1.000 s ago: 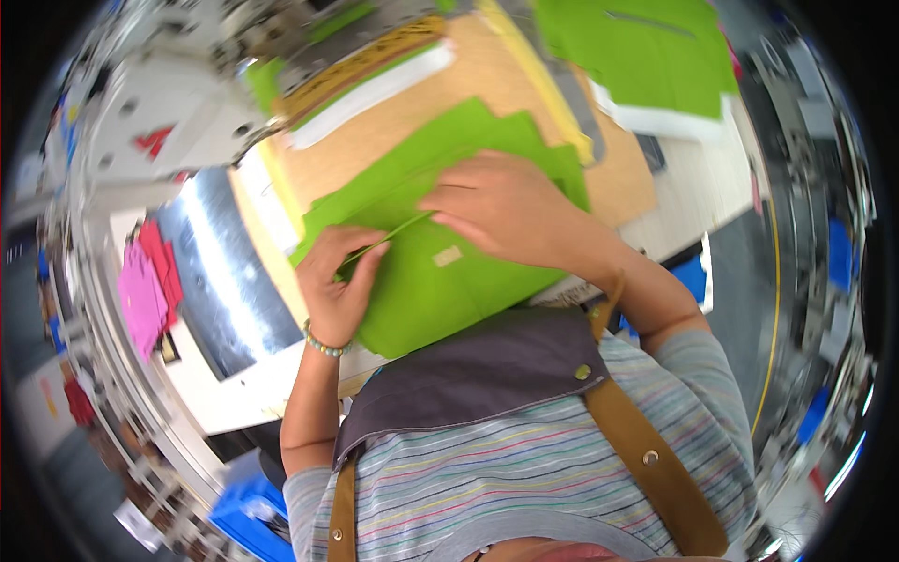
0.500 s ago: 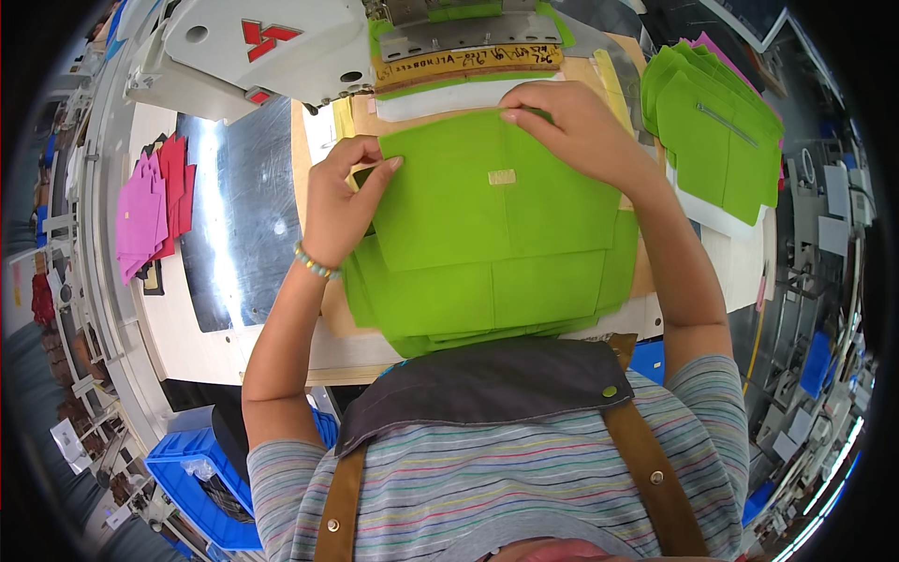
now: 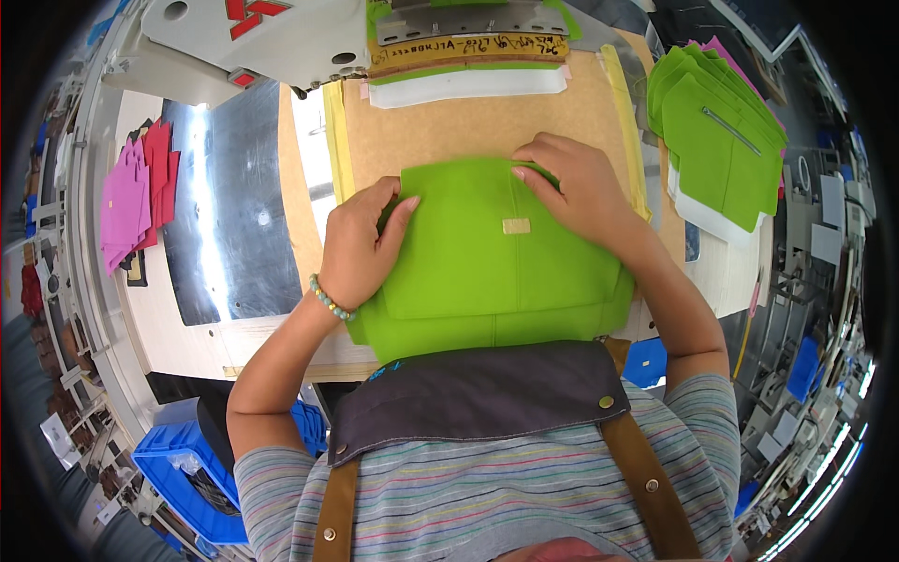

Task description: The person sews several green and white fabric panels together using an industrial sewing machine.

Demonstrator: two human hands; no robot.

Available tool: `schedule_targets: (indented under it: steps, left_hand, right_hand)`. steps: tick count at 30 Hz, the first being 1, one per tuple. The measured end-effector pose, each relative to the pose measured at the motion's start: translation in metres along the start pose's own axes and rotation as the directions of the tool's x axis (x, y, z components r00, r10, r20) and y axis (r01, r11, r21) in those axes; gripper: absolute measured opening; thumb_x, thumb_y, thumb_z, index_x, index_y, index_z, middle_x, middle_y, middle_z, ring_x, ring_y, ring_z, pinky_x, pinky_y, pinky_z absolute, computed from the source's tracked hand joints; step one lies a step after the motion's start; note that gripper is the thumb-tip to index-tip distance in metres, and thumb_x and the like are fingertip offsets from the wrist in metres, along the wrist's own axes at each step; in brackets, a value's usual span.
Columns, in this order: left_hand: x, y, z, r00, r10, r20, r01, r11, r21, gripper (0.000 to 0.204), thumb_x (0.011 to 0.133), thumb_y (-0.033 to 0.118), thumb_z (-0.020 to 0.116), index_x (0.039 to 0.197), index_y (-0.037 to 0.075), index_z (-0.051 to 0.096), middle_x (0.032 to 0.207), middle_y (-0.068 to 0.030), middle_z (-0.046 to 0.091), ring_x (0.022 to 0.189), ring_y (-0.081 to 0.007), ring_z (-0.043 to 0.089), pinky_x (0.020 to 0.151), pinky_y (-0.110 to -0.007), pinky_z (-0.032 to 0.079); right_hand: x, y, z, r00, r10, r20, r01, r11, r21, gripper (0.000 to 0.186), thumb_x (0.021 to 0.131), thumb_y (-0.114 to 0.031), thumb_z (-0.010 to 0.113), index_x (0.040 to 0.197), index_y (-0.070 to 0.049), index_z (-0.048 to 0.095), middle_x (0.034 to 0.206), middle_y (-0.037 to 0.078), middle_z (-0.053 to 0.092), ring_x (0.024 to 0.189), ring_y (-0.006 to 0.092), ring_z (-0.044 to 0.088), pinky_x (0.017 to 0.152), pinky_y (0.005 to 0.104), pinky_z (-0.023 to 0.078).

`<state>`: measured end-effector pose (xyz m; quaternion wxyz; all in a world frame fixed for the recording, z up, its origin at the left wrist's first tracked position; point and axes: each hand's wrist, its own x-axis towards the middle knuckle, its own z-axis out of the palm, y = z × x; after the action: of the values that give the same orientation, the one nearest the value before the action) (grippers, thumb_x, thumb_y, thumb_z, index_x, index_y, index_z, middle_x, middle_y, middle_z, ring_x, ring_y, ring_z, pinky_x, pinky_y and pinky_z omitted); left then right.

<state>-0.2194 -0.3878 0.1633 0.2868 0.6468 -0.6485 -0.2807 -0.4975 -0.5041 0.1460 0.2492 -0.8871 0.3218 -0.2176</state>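
A green fabric-like panel (image 3: pixel 454 262) with a small tan tape piece (image 3: pixel 516 226) and a centre seam lies in front of my body. My left hand (image 3: pixel 361 234) pinches its far left corner between thumb and fingers. At the far edge, right of the seam, my right hand (image 3: pixel 576 192) grips it the same way. Under its near side shows another green panel (image 3: pixel 440 330), partly covered by the dark apron flap (image 3: pixel 478 389). Beyond my hands stretches a tan board (image 3: pixel 468 122) with yellow tape strips along its sides.
A white machine head (image 3: pixel 253 42) and a metal clamp (image 3: pixel 468 23) over green material stand at the back. Right lies a stack of green pieces (image 3: pixel 712 159), the top one with a zipper. Left are pink pieces (image 3: pixel 125 211), red pieces (image 3: pixel 161 178) and a shiny metal plate (image 3: pixel 243 206). A blue bin (image 3: pixel 173 478) sits lower left.
Both hands have drawn the green panel toward my body, away from the clamp. More of the tan board shows behind it, and the panel now covers more of the green material underneath.
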Motion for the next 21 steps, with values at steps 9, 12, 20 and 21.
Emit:
schedule_targets:
  steps: [9,12,20,21]
  left_hand:
    - [-0.008,-0.007,0.003,0.97,0.227,-0.086,-0.199,0.947,0.251,0.013,0.095,0.008,0.074,0.096,-0.001,0.064,0.076,-0.0156,0.062,0.059,-0.0287,0.054,0.057,-0.036,0.045]
    - [0.006,-0.008,0.001,0.912,0.37,-0.179,-0.327,0.917,0.228,0.018,0.091,0.003,0.077,0.107,0.0,0.07,0.086,-0.0136,0.066,0.071,-0.0253,0.064,0.068,-0.034,0.053]
    - [0.029,-0.005,-0.001,0.951,0.072,-0.299,-0.136,0.97,-0.2,0.037,0.092,-0.006,0.07,0.127,0.003,0.065,0.1,-0.0092,0.067,0.084,-0.0214,0.071,0.076,-0.033,0.061]
    - [0.036,-0.01,0.001,0.951,0.069,-0.302,-0.134,0.971,-0.199,0.037,0.092,-0.006,0.07,0.127,0.003,0.065,0.1,-0.0092,0.067,0.084,-0.0214,0.071,0.076,-0.033,0.061]
  right_hand:
    - [0.0,-0.011,-0.005,0.999,-0.012,0.04,0.012,1.0,0.008,0.019,0.099,-0.023,0.066,0.106,-0.006,0.07,0.097,0.012,0.069,0.091,0.0354,0.068,0.078,0.0458,0.054]
    - [0.014,-0.004,-0.01,0.999,-0.029,0.041,0.029,1.0,0.012,0.02,0.099,-0.023,0.065,0.105,-0.005,0.072,0.098,0.012,0.07,0.092,0.0356,0.068,0.08,0.0459,0.054]
    - [0.054,0.005,-0.025,0.998,0.044,0.044,-0.05,0.99,0.13,0.02,0.098,-0.02,0.066,0.104,-0.003,0.074,0.1,0.015,0.073,0.092,0.0359,0.069,0.082,0.0435,0.055]
    - [0.061,0.009,-0.025,0.997,0.05,0.054,-0.056,0.992,0.116,0.021,0.099,-0.02,0.067,0.106,-0.001,0.073,0.1,0.015,0.073,0.092,0.0338,0.069,0.083,0.0413,0.054]
